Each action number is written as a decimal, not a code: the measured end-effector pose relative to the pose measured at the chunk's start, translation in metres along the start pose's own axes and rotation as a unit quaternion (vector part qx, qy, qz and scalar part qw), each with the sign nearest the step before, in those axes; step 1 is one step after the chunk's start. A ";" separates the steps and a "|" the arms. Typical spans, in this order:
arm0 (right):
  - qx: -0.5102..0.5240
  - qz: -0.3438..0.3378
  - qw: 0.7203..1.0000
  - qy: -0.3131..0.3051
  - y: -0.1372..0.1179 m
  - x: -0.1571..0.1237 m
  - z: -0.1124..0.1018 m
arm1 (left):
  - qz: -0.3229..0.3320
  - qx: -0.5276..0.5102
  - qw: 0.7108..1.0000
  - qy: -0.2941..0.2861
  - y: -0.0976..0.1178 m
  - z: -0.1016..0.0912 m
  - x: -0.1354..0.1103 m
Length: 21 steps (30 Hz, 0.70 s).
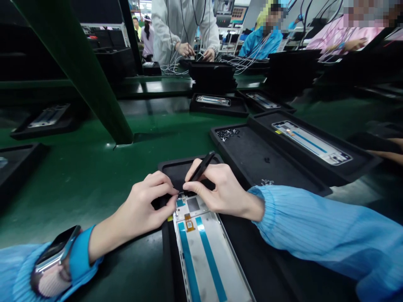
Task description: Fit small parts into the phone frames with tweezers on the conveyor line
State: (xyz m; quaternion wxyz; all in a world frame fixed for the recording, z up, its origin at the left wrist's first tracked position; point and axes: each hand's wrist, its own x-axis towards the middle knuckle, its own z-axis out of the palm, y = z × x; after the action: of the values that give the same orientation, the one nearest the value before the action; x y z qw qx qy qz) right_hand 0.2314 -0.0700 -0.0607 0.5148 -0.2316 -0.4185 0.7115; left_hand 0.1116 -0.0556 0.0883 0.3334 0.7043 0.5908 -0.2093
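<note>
A silver phone frame (214, 256) with blue strips and an orange flex piece lies in a black tray (168, 247) in front of me. My right hand (220, 186) grips black tweezers (201, 167), slanted with the tip down at the frame's far end. Beside that tip, my left hand (147, 201) is closed, thumb and forefinger pinched at the frame's far left corner. Whatever lies between those fingertips is too small to make out. The tweezers' tip is partly hidden by my fingers.
Right of my hands, a black tray (245, 147) holds small loose parts; beyond it another tray (355, 147) carries a phone frame (315, 142). A green post (103, 96) rises from the green table (147, 147) at left. Across the bench, a person in white (182, 25) handles cables.
</note>
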 end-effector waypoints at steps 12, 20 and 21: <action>0.008 0.017 1.000 -0.003 -0.001 0.001 0.003 | 0.002 0.008 1.000 0.006 -0.001 0.002 0.000; 0.026 0.036 0.999 0.019 0.007 0.000 0.004 | 0.079 0.110 0.991 0.016 0.011 -0.006 -0.016; 0.031 0.054 0.998 0.029 0.005 0.002 0.002 | 0.110 0.133 0.985 -0.025 0.021 -0.006 -0.024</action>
State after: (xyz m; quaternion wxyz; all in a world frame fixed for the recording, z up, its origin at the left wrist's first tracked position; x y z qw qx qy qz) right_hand 0.2264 -0.0698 -0.0636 0.4945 -0.2583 -0.3682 0.7438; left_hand 0.1264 -0.0694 0.1131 0.2725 0.7976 0.4681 -0.2654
